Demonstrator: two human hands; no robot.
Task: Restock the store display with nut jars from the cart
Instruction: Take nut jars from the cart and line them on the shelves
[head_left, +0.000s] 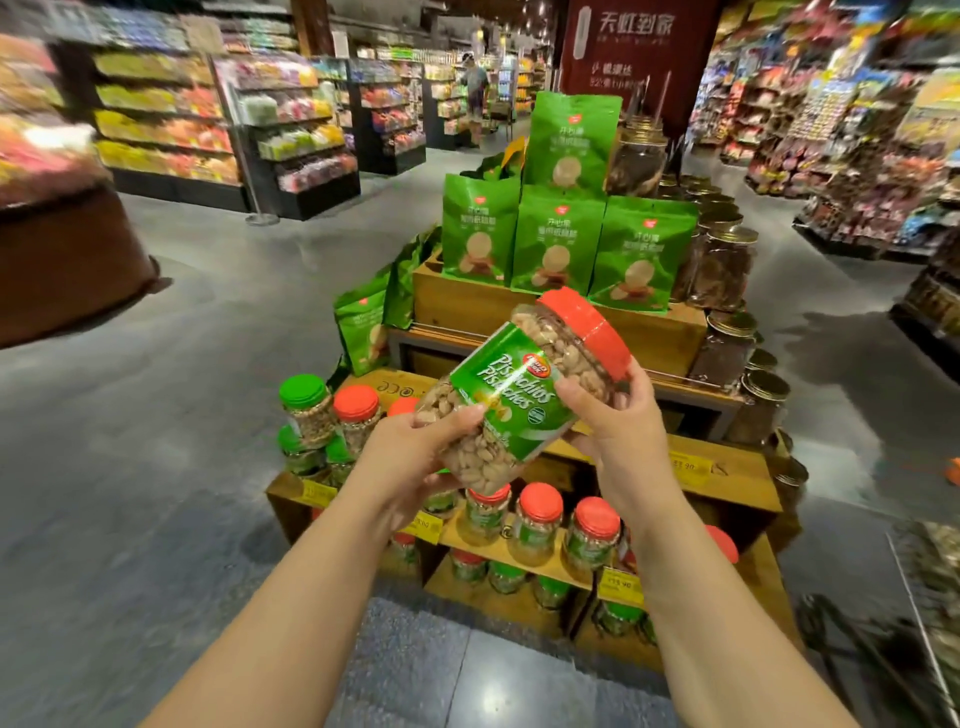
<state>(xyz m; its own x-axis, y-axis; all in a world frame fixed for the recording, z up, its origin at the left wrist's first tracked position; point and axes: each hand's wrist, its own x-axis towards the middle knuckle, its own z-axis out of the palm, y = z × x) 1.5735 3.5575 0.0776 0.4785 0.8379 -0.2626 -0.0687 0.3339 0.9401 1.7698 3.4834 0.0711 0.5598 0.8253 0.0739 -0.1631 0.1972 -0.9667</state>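
A clear pistachio jar (524, 387) with a red lid and green label is tilted in the air, lid up and to the right, above the wooden tiered display (727, 473). My left hand (415, 447) grips its bottom end. My right hand (618, 415) holds it just under the lid, fingers curled round the far side. On the low shelf below stand more red-lidded jars (540, 514). At the display's left corner stand a green-lidded jar (305, 408) and a red-lidded jar (357, 415).
Green snack pouches (558, 244) fill the top tiers, and gold-lidded jars (724, 267) line the display's right side. The cart's wire edge (919, 613) shows at the lower right. Grey floor lies to the left. Store shelves (166, 130) and a distant person (475, 88) are behind.
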